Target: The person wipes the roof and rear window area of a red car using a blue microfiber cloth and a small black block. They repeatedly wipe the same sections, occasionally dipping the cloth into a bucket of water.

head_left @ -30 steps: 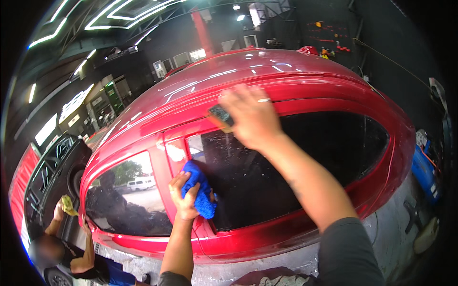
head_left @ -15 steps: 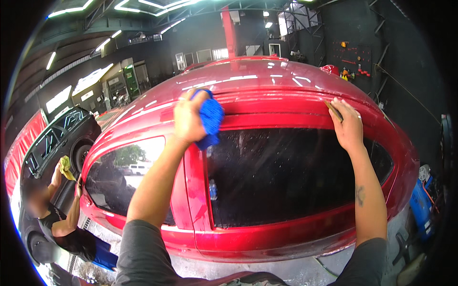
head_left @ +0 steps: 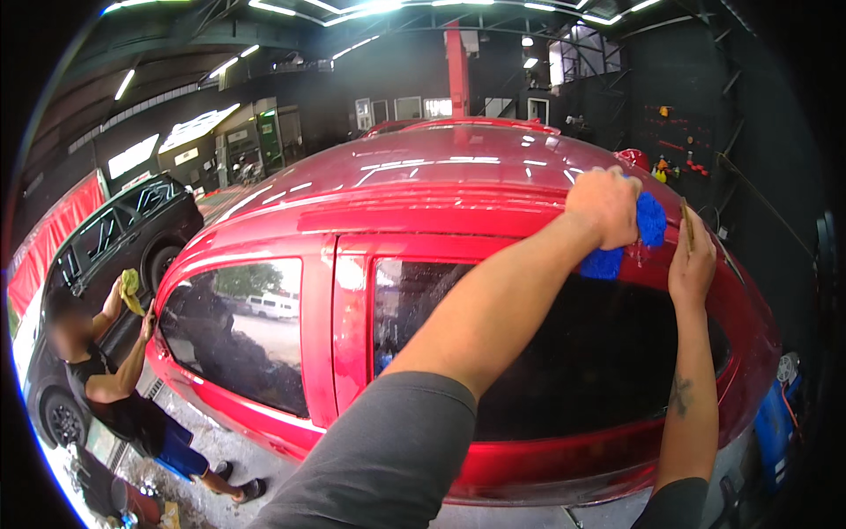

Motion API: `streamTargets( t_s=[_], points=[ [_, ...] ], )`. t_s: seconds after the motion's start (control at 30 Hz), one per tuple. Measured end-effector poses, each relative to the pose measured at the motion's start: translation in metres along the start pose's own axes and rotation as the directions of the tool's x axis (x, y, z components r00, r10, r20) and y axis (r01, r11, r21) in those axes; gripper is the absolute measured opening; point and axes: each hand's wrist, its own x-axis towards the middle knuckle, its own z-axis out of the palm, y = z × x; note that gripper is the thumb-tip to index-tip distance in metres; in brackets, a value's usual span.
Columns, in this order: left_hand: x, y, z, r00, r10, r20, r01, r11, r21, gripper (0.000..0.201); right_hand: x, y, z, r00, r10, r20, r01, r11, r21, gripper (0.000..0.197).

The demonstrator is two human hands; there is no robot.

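Note:
A red car [head_left: 351, 348] with a wet-looking, glossy body stands side-on before me. My left hand [head_left: 603, 207] reaches across to the right and grips a blue cloth [head_left: 651, 219] against the edge of the roof, above the dark rear side window [head_left: 573, 361]. Part of the cloth hangs below the hand. Close by on the right, my right hand [head_left: 692, 271] is raised at the rear roof edge. Between its thumb and fingers is a thin, flat, brownish piece [head_left: 686, 222], seen edge-on; its kind is unclear.
At the left, a person [head_left: 119, 379] by the car's front holds a yellow-green cloth [head_left: 131, 291]. A dark car [head_left: 123, 234] is parked beyond them. Blue equipment [head_left: 772, 432] stands on the floor at the right, near the car's rear.
My left hand has swept right along the roof edge with the blue cloth, nearing my right hand. My right hand has shifted slightly right and lower, still holding the flat piece.

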Motion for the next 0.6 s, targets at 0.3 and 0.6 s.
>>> streamTargets(
  t_s=[0.3,0.6],
  points=[
    [-0.128,-0.177,-0.105,0.927,-0.317,-0.201,0.352,0.919,0.174,0.057,-0.056,-0.003,0.019,0.921,-0.352,0.170,0.375,0.917,-0.135,0.044],
    [-0.242,-0.253,-0.147,0.857,-0.218,-0.467,0.347,0.914,0.212,0.047,-0.046,-0.233,0.117,0.924,-0.383,0.006,0.382,0.922,0.059,0.042]
  ],
)
